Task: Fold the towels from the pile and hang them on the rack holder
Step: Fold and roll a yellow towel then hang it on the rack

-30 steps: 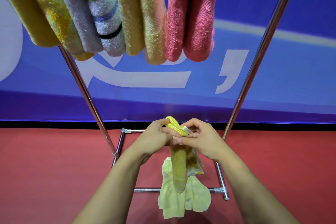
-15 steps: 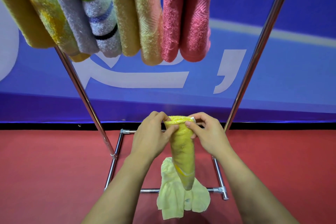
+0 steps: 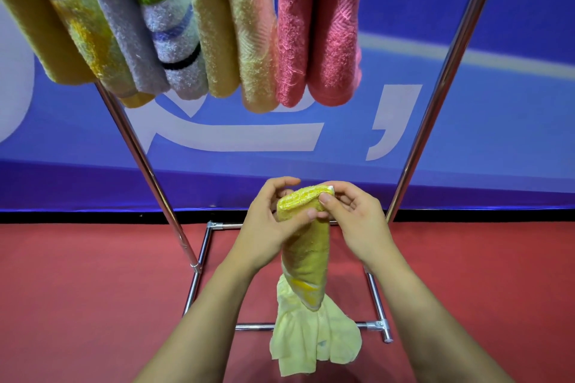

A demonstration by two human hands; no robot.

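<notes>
- Left hand: I see it low in the middle of the head view, fingers curled round the upper left side of the yellow towel, thumb laid across the towel's front.
- Right hand: I see thumb and forefinger pinching the top right corner of the same towel, the other fingers loosely curled beside it.
- Yellow towel: folded into a narrow strip, held upright between both hands, its folded top edge uppermost, its lower end hanging free above the floor and in front of the pale towel.
- Pale yellow towel: crumpled on the red floor, lying over the front base bar of the rack.
- Rack holder: chrome frame, two slanted uprights rising to either side of the hands, base bars resting on the floor.
- Hung towels, left to right across the top of the view: mustard-yellow towel; yellow patterned towel; grey towel with green, blue and black stripes; tan-and-peach towel; pink towel. All folded, hanging side by side and touching their neighbours.
- Blue banner: stands behind the rack, bearing large white marks; I cannot read them.
</notes>
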